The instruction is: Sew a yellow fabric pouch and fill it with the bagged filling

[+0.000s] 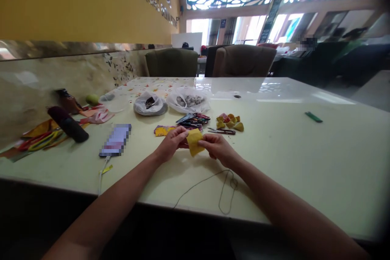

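head view: one yellow cloth piece (pixel 195 141), small and slightly curved, raised above the tabletop between two hands; long axis roughly twelve to six o'clock, lower tip toward the wearer. left hand (pixel 173 140): at the cloth's nine o'clock, fingertips pinching the upper left edge, the other fingers curled beneath and partly hidden. right hand (pixel 219 148): at three o'clock, thumb and forefinger pinching the right edge a little lower down. neither hand nearer; both in contact, the cloth lying directly between the two sets of fingertips, its face bare in the middle. whether a needle is held: cannot be told at this size. dark thread (pixel 234 183): one length, loosely looped on the table at five o'clock from the cloth, a tail trailing toward seven. small scissors (pixel 224 131): at two o'clock, near the right hand. folded yellow pieces (pixel 230 122): one cluster, some red among them, just beyond the scissors. dark patterned bundle (pixel 193 120): at twelve, near. yellow-and-purple fabric (pixel 164 131): at ten, beside the left hand. plastic bags: one with grey contents (pixel 189 100) at twelve, one with a dark item (pixel 150 103) at eleven. phone (pixel 115 140): at nine, cable attached, screen obscured. green object (pixel 313 117): at two, well apart. white table (pixel 304 162): glossy, under all.
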The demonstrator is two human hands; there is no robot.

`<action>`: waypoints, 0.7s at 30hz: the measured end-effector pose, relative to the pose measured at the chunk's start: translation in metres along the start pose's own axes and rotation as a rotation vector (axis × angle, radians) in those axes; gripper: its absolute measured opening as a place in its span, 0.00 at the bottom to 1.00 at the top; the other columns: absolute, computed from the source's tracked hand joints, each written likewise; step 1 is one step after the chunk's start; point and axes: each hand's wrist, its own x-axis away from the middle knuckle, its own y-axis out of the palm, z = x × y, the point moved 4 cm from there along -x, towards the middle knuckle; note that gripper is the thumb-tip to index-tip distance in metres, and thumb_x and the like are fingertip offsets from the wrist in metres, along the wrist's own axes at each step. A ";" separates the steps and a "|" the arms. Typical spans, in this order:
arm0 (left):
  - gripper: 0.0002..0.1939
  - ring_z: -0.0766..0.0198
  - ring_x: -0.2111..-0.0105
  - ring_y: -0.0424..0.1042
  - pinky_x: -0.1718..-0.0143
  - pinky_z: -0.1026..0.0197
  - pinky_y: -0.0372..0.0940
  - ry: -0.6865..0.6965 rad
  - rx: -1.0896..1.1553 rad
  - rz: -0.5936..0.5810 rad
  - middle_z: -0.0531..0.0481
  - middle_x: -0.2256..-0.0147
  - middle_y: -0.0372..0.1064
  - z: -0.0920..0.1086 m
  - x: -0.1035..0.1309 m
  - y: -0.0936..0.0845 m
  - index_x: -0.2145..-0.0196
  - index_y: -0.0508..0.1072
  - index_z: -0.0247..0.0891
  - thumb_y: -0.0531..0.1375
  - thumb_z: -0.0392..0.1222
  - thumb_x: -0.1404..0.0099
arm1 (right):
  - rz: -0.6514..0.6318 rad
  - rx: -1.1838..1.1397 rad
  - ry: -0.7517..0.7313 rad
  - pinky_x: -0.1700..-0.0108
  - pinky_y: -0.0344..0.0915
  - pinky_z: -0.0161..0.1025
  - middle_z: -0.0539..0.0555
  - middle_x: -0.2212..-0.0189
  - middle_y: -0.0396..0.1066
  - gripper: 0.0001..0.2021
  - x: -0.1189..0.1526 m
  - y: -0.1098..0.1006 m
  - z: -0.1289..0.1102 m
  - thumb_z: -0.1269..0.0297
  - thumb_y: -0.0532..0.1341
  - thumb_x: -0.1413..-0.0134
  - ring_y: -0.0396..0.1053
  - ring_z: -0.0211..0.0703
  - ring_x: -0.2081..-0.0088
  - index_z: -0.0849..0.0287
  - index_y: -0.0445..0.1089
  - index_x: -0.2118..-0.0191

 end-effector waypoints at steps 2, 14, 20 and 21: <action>0.21 0.68 0.76 0.71 0.72 0.64 0.70 0.053 -0.122 0.042 0.52 0.71 0.72 0.001 -0.002 -0.005 0.69 0.67 0.38 0.67 0.58 0.42 | 0.004 -0.024 0.024 0.84 0.42 0.30 0.46 0.80 0.64 0.17 0.000 -0.001 0.001 0.49 0.69 0.54 0.48 0.27 0.84 0.60 0.75 0.70; 0.25 0.43 0.30 0.50 0.29 0.41 0.46 0.364 -1.085 0.305 0.42 0.33 0.54 0.023 -0.003 -0.002 0.43 0.72 0.45 0.64 0.42 0.39 | 0.276 -0.114 -0.106 0.86 0.48 0.29 0.40 0.87 0.51 0.21 -0.010 -0.060 -0.009 0.49 0.73 0.61 0.46 0.27 0.85 0.58 0.66 0.77; 0.41 0.38 0.28 0.41 0.33 0.36 0.51 0.690 -0.791 0.264 0.55 0.29 0.46 0.122 0.071 0.041 0.31 0.55 0.56 0.59 0.67 0.37 | 0.391 -0.077 -0.122 0.87 0.49 0.30 0.41 0.86 0.54 0.20 -0.008 -0.074 -0.012 0.50 0.73 0.60 0.50 0.28 0.86 0.58 0.65 0.76; 0.41 0.38 0.28 0.40 0.34 0.36 0.51 0.754 -0.721 0.253 0.62 0.29 0.47 0.139 0.089 0.049 0.31 0.55 0.61 0.57 0.71 0.39 | 0.404 -0.056 -0.131 0.87 0.49 0.30 0.42 0.85 0.54 0.20 -0.007 -0.075 -0.013 0.50 0.73 0.60 0.50 0.28 0.86 0.58 0.65 0.76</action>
